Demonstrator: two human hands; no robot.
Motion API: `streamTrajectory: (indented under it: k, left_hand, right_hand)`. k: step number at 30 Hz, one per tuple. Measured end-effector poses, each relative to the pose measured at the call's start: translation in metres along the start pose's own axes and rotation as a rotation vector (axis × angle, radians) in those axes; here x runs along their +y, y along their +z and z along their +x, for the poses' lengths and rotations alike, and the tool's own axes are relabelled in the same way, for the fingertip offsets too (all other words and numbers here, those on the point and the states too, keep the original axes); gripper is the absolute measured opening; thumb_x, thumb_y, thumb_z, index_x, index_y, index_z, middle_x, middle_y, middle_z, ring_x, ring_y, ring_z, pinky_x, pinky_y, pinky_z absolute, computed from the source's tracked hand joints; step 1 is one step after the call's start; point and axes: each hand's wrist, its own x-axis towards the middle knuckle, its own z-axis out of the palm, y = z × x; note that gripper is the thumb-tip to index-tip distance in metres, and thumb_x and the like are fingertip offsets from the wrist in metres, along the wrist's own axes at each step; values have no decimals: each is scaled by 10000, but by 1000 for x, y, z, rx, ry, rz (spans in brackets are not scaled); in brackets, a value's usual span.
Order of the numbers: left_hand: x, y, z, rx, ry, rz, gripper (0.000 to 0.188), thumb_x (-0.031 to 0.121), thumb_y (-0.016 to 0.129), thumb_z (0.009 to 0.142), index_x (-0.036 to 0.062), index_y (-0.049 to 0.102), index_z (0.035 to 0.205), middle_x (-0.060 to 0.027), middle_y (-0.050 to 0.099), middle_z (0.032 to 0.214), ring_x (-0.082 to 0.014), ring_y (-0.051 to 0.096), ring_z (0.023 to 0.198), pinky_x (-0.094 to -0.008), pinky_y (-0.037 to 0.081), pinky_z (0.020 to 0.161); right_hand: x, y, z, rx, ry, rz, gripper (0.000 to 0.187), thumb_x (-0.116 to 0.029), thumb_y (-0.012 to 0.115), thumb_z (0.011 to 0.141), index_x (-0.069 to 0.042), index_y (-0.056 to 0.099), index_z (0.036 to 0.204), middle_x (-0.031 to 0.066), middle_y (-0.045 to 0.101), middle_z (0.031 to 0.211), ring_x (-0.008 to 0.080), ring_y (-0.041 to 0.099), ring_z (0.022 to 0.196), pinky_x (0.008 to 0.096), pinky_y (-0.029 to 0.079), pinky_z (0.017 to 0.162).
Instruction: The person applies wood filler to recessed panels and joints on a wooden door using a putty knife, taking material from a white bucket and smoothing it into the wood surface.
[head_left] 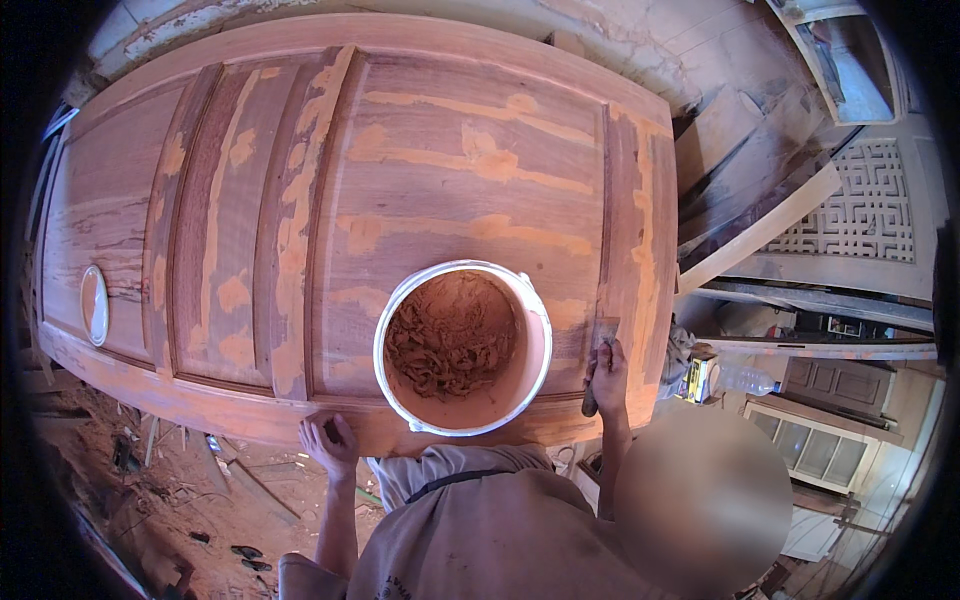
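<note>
A large wooden door panel [440,185], streaked with orange filler, lies flat before me. On its near part stands a white-rimmed bucket [535,350], open at the top, with reddish-brown filler paste [450,340] inside. Right of the bucket, my right hand [608,382] is wrapped round a putty knife [590,403], its blade pointing away from me over the panel. My left hand [328,445] rests at the door's near edge, left of the bucket, fingers curled in. A dark spot shows between those fingers; whether it is an object or shadow is unclear.
A white oval lid-like piece [95,305] lies on the door's left end. A plank [765,228] and a lattice panel [850,205] stand at right. Near the right edge is a clear plastic bottle [748,380]. Wood scraps and slippers [250,555] litter the dusty floor at lower left.
</note>
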Motion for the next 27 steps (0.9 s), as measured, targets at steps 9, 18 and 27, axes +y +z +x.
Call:
streamTrajectory:
  k: [9, 18, 27]
  left_hand:
    - [1, -1, 0, -18, -12, -9, 100, 141, 627, 902, 60, 569, 905, -117, 605, 867, -317, 565, 780, -441, 433, 715]
    - [2, -1, 1, -20, -25, -48, 96, 132, 635, 897, 63, 570, 910, -112, 617, 897, -312, 571, 804, -443, 431, 736]
    - [-4, 0, -4, -43, -30, -29, 101, 133, 638, 895, 62, 569, 914, -112, 613, 908, -313, 574, 816, -442, 432, 750]
  right_hand:
    - [-26, -35, 27, 157, -325, -1063, 225, -147, 507, 970, -46, 485, 1170, 317, 649, 765, 517, 633, 722, 621, 471, 596]
    - [-38, -22, 27, 95, -282, -1126, 434, -100, 522, 944, -94, 382, 1355, 296, 650, 749, 498, 647, 710, 594, 496, 603]
    - [-42, 14, 27, 255, -347, -1087, 453, -67, 500, 931, -46, 371, 1365, 286, 658, 769, 493, 648, 694, 569, 519, 591]
